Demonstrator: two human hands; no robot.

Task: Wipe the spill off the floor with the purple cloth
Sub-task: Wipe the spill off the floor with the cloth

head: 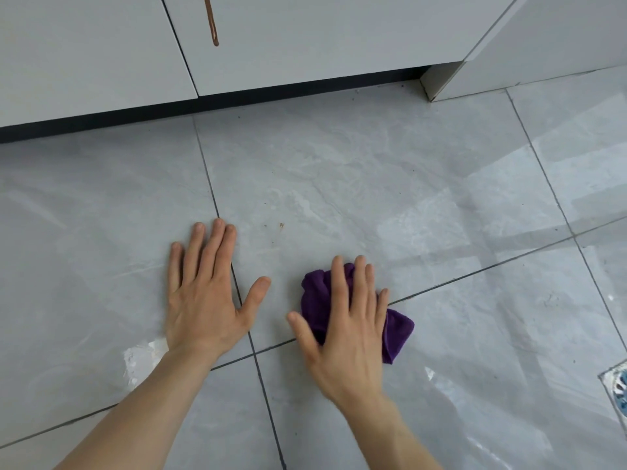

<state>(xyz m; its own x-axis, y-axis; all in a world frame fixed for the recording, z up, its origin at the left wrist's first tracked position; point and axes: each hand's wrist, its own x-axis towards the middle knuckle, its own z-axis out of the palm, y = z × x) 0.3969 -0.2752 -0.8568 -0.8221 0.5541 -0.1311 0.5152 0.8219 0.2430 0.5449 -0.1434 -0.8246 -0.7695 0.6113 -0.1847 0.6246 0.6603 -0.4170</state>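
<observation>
A crumpled purple cloth (397,329) lies on the grey tiled floor (339,171), across a grout line. My right hand (346,330) presses flat on top of the cloth, fingers spread, covering its middle. My left hand (203,296) rests flat on the bare tiles to the left, fingers apart, holding nothing. A few small brown specks of spill (281,225) sit on the tile just beyond the two hands. A brown drip (212,25) runs down the white cabinet door at the top.
White cabinet doors (305,39) with a dark toe-kick (203,103) line the far side. A white panel corner (441,83) meets the floor at the upper right. A floor drain (619,388) shows at the right edge.
</observation>
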